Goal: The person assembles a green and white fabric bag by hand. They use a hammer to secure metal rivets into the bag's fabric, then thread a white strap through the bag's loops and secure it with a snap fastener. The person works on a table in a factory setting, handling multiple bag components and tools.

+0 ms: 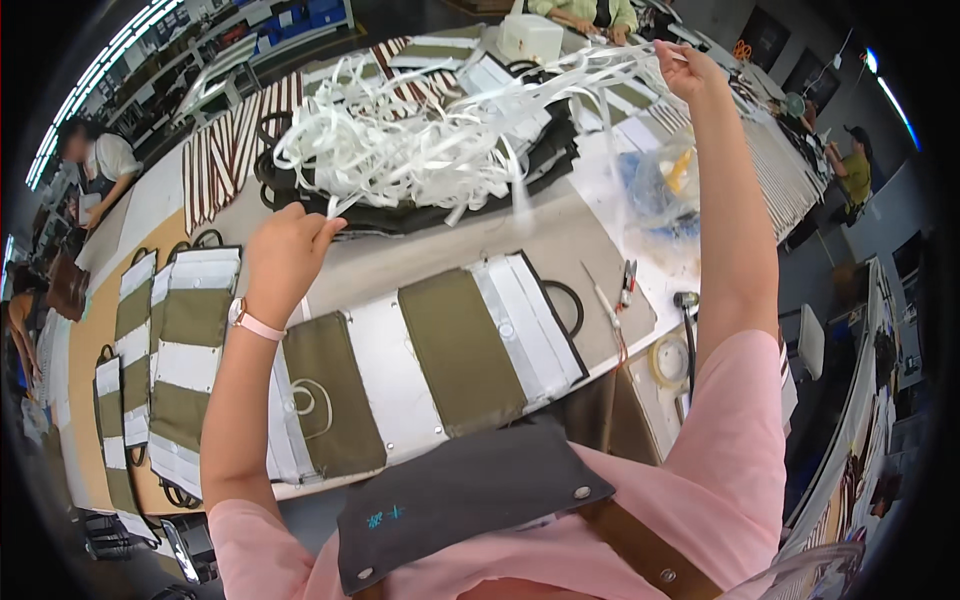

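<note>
A tangled heap of white ribbon strips (400, 150) lies on a stack of dark bag pieces (545, 165) across the table. My right hand (682, 70), raised high at the far right, pinches strands pulled out taut from the heap. My left hand (290, 245) is closed on a strip end at the heap's near left edge. In front of me lies an olive and white striped bag panel (460, 340) with a black handle (565, 308) at its right end. A thin white cord loop (313, 408) rests on its left part.
More striped panels (190, 325) overlap at the left. A pointed tool (602, 295), small snips (628, 284), a tape roll (670, 360) and a plastic bag (660, 190) are at the right. Brown-striped fabric (240, 140) lies beyond. Several people work around the table.
</note>
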Demonstrator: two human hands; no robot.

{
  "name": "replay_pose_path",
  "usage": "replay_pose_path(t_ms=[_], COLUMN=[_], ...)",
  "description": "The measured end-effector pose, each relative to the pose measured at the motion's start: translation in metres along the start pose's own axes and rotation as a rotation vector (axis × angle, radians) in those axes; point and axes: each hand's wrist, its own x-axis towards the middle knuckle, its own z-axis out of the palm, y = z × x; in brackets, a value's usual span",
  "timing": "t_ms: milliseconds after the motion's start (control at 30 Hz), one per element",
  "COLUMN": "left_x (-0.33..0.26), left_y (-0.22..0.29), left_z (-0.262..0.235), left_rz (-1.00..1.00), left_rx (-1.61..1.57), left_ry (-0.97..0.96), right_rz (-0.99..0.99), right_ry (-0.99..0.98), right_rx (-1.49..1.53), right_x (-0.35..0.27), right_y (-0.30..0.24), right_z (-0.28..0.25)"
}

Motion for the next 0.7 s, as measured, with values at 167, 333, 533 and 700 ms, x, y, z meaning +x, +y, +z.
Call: replay_pose_path(t_ms=[167,333,533,700], left_x=[0.005,-0.014,-0.051,-0.015], left_y=[-0.059,-0.121,-0.199,-0.271], left_z=[-0.02,-0.047,-0.075,-0.086], left_rz=[-0.114,-0.322,-0.611,-0.64], left_rx=[0.101,0.246,0.083,0.344], left_ry=[0.111,0.127,0.113,0.191], right_rz=[-0.2,-0.366,-0.165,-0.241], right_ry=[0.145,0.097,0.406,0.638], right_rx=[0.056,-0.157,-0.082,0.173], right_x=[0.047,0.072,0.087,0.105], right_y=[-0.015,-0.005,-0.014,-0.01], right_z=[-0.003,0.014,0.028,-0.007])
